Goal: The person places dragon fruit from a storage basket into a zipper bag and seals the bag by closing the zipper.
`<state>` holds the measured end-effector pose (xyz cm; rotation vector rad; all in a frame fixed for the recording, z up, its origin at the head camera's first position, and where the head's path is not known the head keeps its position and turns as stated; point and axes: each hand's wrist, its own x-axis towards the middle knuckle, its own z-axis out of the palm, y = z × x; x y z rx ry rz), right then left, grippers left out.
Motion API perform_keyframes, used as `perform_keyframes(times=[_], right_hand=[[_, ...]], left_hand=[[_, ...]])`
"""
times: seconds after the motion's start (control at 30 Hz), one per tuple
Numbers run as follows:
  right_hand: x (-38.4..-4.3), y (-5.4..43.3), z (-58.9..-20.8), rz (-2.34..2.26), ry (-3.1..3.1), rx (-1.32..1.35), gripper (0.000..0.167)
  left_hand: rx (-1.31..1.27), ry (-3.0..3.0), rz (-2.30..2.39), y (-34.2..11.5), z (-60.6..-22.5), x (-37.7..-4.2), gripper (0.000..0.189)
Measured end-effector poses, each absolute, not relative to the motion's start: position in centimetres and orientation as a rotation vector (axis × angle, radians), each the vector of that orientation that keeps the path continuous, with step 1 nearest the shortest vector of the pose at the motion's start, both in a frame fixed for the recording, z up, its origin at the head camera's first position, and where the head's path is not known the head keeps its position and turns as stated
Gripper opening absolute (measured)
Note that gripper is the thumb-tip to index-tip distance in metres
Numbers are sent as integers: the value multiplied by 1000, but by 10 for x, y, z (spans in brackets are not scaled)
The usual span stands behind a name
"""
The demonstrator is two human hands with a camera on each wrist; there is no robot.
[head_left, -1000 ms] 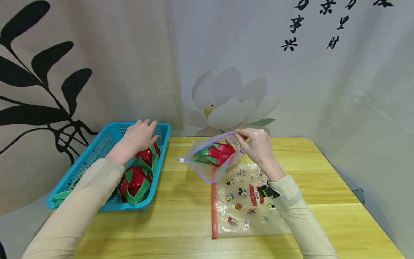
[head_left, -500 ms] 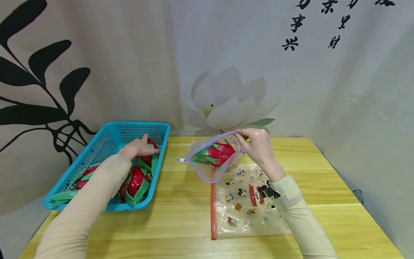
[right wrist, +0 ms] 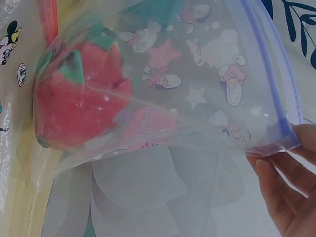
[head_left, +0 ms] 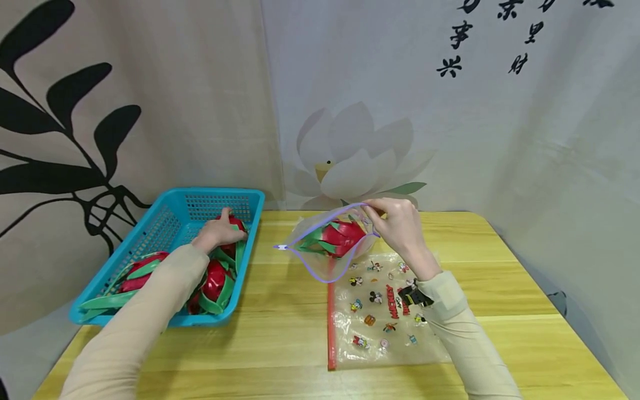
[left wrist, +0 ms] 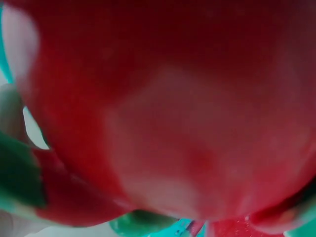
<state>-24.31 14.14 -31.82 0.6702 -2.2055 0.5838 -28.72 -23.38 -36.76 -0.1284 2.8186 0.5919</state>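
Note:
My left hand (head_left: 218,234) reaches into the blue basket (head_left: 170,223) and grips a red dragon fruit (head_left: 238,223) with green leaf tips at the far right side. That fruit fills the left wrist view, with a bit of finger (left wrist: 11,116) along its left edge. With thumb and fingers, my right hand (head_left: 400,223) pinches the purple rim of a clear zip bag (head_left: 320,268). The bag's mouth gapes, and one dragon fruit (head_left: 342,238) lies inside. In the right wrist view the bag (right wrist: 197,98) shows pale prints.
Other dragon fruits, such as one at the front right (head_left: 215,280) and one at the left (head_left: 142,272), lie in the basket. A second clear bag (head_left: 370,339) with a red zip and cartoon prints lies flat on the wooden table (head_left: 280,344). A printed curtain (head_left: 340,83) hangs behind.
My left hand has moved down into the basket and taken hold of a dragon fruit at the far right. The right hand and its bag have stayed put.

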Motion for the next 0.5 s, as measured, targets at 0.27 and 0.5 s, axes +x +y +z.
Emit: perform_keyframes(times=[0.27, 0.5], right_hand=[[-244, 141, -319, 584, -2201, 672, 11], [-244, 142, -319, 579, -2191, 670, 11]], left_hand=[[-181, 2870, 688, -238, -376, -289, 84], [-188, 2998, 768, -242, -373, -292, 81]])
